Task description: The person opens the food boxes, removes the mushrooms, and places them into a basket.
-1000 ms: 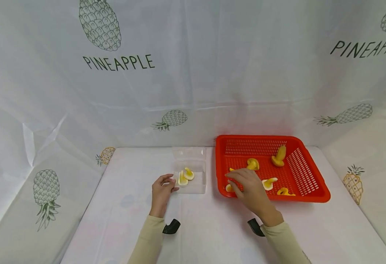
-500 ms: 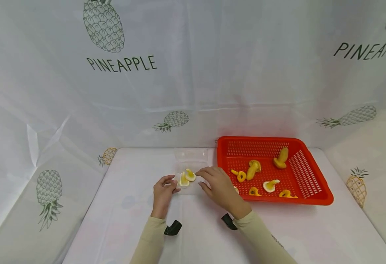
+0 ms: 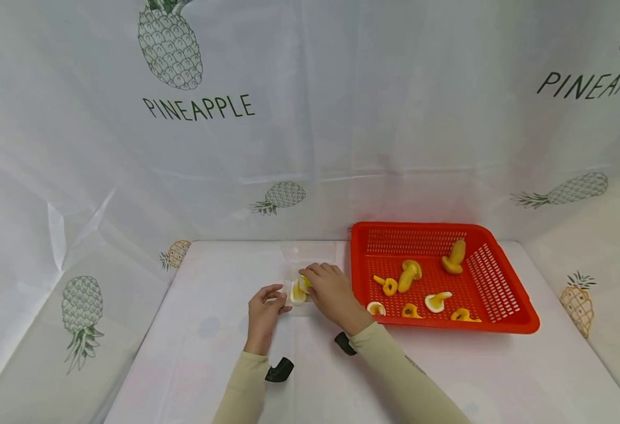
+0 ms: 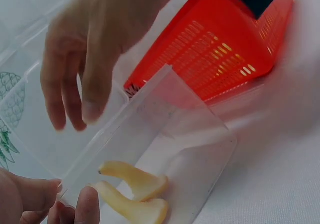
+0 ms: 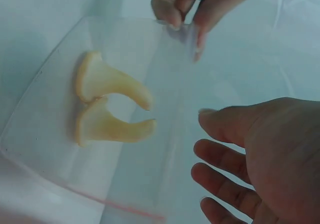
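My left hand (image 3: 264,315) pinches the near left edge of a clear plastic box (image 4: 200,134) between thumb and fingers. Inside the box lie two yellow mushroom slices with pale caps, the upper slice (image 5: 112,79) touching the lower slice (image 5: 115,126). Over the box hovers my right hand (image 3: 335,294), its fingers relaxed and a little bent, holding nothing. From the head camera it covers the box's right part and overlaps one slice. Apart from the slices, its fingertips (image 4: 90,111) hang above the box's far edge in the left wrist view.
A red plastic basket (image 3: 526,315) stands right of the box. It holds several yellow mushroom pieces, among them a whole one (image 3: 454,257) at the back. The box's clear lid (image 3: 310,252) lies folded back behind it. A pineapple-print curtain (image 3: 331,118) hangs behind the table.
My right hand has moved left from the basket to above the box. The left hand stays at the box edge. The slices in the box lie much as before.
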Tool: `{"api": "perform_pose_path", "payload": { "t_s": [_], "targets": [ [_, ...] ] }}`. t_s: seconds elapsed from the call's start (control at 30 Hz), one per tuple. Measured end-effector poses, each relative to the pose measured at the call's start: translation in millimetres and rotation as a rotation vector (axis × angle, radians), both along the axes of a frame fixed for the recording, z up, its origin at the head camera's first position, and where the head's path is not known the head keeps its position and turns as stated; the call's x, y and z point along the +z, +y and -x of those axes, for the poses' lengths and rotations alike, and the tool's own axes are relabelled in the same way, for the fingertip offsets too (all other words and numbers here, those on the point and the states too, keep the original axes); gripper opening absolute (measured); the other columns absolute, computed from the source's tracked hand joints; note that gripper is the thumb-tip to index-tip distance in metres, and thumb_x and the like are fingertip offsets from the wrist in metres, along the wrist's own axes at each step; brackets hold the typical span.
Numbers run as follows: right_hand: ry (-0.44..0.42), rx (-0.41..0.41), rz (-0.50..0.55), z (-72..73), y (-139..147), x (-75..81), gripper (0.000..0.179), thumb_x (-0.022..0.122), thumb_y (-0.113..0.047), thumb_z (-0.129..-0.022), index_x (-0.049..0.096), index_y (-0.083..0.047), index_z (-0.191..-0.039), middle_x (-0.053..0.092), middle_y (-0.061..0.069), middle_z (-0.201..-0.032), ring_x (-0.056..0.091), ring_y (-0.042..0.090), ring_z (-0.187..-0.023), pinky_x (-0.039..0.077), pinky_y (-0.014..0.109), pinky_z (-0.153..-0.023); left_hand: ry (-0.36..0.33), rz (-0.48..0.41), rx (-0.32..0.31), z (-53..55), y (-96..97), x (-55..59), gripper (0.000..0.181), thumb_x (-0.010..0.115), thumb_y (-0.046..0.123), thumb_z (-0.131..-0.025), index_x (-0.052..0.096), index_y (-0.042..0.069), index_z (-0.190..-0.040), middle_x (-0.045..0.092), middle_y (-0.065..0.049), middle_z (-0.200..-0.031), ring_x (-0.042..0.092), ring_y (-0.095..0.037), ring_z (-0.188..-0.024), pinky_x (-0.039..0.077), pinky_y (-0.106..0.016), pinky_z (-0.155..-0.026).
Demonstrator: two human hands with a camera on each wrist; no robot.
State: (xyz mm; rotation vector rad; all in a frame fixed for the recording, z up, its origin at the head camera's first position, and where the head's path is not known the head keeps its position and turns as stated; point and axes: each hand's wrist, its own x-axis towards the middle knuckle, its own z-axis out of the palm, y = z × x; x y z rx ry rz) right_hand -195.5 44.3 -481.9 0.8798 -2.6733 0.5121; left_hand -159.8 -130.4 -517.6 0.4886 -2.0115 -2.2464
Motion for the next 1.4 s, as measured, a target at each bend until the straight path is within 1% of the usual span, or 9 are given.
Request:
{"api": "perform_pose_path", "payload": {
  "t_s": [0.33, 0.5, 0.67, 0.77, 0.93, 1.03, 1.13, 1.23, 1.4],
  "targets": [
    [-0.082, -0.025, -0.101, 7.6, -8, -4.4, 0.044, 0.085, -0.015, -0.091, 0.071, -0.010, -0.133, 0.070, 0.007, -0.130, 0.064, 0.028, -0.121, 0.051, 0.044, -0.115, 0.009, 0.003, 0.001, -2.2, -0.1, -1.1, 0.032, 0.067, -0.008, -0.098, 0.061, -0.015, -0.129, 0.060, -0.008, -0.096, 0.062, -0.018, -0.076, 0.065, -0.024, -0.067],
    [-0.110, -0.038, -0.123, 10.5, -11, -8.1, 0.044, 0.085, -0.017, -0.091, 0.072, -0.011, -0.133, 0.071, 0.006, -0.132, 0.064, 0.028, -0.121, 0.051, 0.045, -0.116, 0.001, 0.000, 0.007, -2.5, 0.0, -0.4, 0.032, 0.067, -0.008, -0.098, 0.061, -0.015, -0.129, 0.059, -0.009, -0.096, 0.061, -0.017, -0.077, 0.066, -0.024, -0.067],
    [-0.161, -0.055, -0.134, 13.1, -14, -8.1, 0.042, 0.083, -0.018, -0.093, 0.073, -0.010, -0.133, 0.072, 0.007, -0.130, 0.064, 0.028, -0.121, 0.050, 0.045, -0.116, 0.003, -0.001, 0.007, -1.9, -0.2, -1.8, 0.032, 0.067, -0.007, -0.099, 0.061, -0.015, -0.129, 0.059, -0.009, -0.096, 0.061, -0.016, -0.075, 0.065, -0.024, -0.067],
    [-0.180, -0.073, -0.124, 14.3, -15, -7.4, 0.036, 0.084, -0.016, -0.091, 0.077, -0.009, -0.126, 0.074, 0.007, -0.120, 0.066, 0.027, -0.113, 0.053, 0.044, -0.112, 0.006, -0.003, 0.012, -0.7, -0.3, -3.5, 0.032, 0.066, -0.008, -0.099, 0.061, -0.016, -0.129, 0.059, -0.008, -0.095, 0.061, -0.015, -0.073, 0.065, -0.024, -0.066],
    [-0.229, -0.129, -0.027, 16.0, -18, -8.3, 0.017, 0.084, -0.008, -0.089, 0.084, -0.008, -0.106, 0.078, 0.007, -0.100, 0.067, 0.027, -0.093, 0.056, 0.043, -0.097, 0.017, -0.011, 0.018, 1.3, 0.0, -6.1, 0.031, 0.066, -0.011, -0.098, 0.061, -0.017, -0.128, 0.058, -0.008, -0.095, 0.060, -0.015, -0.072, 0.065, -0.023, -0.065],
    [-0.250, -0.157, 0.012, 15.9, -19, -9.6, 0.012, 0.084, -0.007, -0.089, 0.086, -0.009, -0.101, 0.080, 0.007, -0.097, 0.067, 0.027, -0.089, 0.056, 0.044, -0.095, 0.017, -0.010, 0.016, 1.3, 0.0, -7.3, 0.031, 0.065, -0.011, -0.098, 0.060, -0.017, -0.128, 0.058, -0.008, -0.094, 0.059, -0.014, -0.072, 0.065, -0.023, -0.065],
    [-0.256, -0.174, 0.012, 14.3, -19, -9.7, 0.010, 0.084, -0.009, -0.090, 0.086, -0.010, -0.100, 0.080, 0.006, -0.097, 0.065, 0.026, -0.087, 0.056, 0.044, -0.096, 0.010, -0.006, 0.015, -0.2, 0.0, -7.3, 0.030, 0.065, -0.010, -0.098, 0.061, -0.016, -0.128, 0.058, -0.008, -0.094, 0.059, -0.013, -0.072, 0.065, -0.023, -0.066],
    [-0.235, -0.191, 0.020, 10.1, -17, -7.7, 0.009, 0.085, -0.010, -0.090, 0.086, -0.011, -0.099, 0.079, 0.006, -0.096, 0.063, 0.025, -0.087, 0.057, 0.042, -0.093, 0.011, -0.006, 0.015, -0.9, 0.3, -7.3, 0.030, 0.065, -0.010, -0.098, 0.061, -0.016, -0.127, 0.058, -0.007, -0.094, 0.058, -0.013, -0.072, 0.065, -0.023, -0.066],
    [-0.108, -0.191, 0.093, -2.4, -8, 5.5, 0.010, 0.087, -0.008, -0.087, 0.086, -0.013, -0.095, 0.076, 0.002, -0.094, 0.064, 0.023, -0.091, 0.059, 0.038, -0.087, 0.021, -0.010, 0.008, 0.6, -0.6, -5.7, 0.030, 0.065, -0.010, -0.098, 0.061, -0.017, -0.128, 0.059, -0.007, -0.094, 0.061, -0.015, -0.074, 0.065, -0.024, -0.066]
  ]
}}
